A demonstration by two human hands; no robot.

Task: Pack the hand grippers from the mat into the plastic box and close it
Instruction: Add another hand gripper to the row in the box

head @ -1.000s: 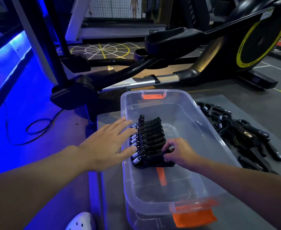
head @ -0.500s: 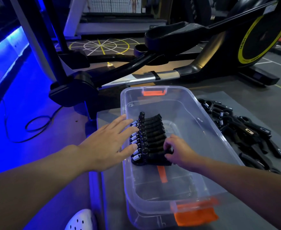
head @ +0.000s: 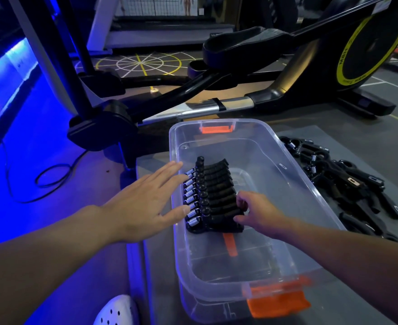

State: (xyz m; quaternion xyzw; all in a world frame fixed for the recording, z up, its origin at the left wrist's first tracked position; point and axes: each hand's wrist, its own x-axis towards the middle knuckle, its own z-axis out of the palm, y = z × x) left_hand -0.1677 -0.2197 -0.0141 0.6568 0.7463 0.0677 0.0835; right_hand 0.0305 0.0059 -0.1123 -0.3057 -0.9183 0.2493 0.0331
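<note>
1. Fingers of the right hand (head: 256, 213) curl down inside the plastic box (head: 294, 184), the tips pinched on the handle ends at the near end of a row of hand grippers (head: 213, 195); the grip is closed on the nearest ones in the row.
2. Right forearm comes in from the lower right, crossing over the box's long right rim, wrist bent slightly so the knuckles face up.
3. Left hand (head: 146, 205) is flat and open, palm down, fingers spread and stretched forward; it holds nothing. The fingertips reach the box's left wall, just beside the silver springs of the row, and the thumb tip lies against the same wall nearer the camera.
4. Left forearm runs in from the lower left, low and almost level.
5. Packed grippers stand side by side in the left half of the box, springs toward the left wall, black handles pointing right.
6. Box is clear, lidless, with orange latches at the far and near ends, and sits on a grey mat (head: 369, 160).
7. Loose pile of grippers (head: 348, 184) lies on the mat just right of the box.
8. Black exercise machine (head: 287, 66) stands on the floor beyond.
</note>
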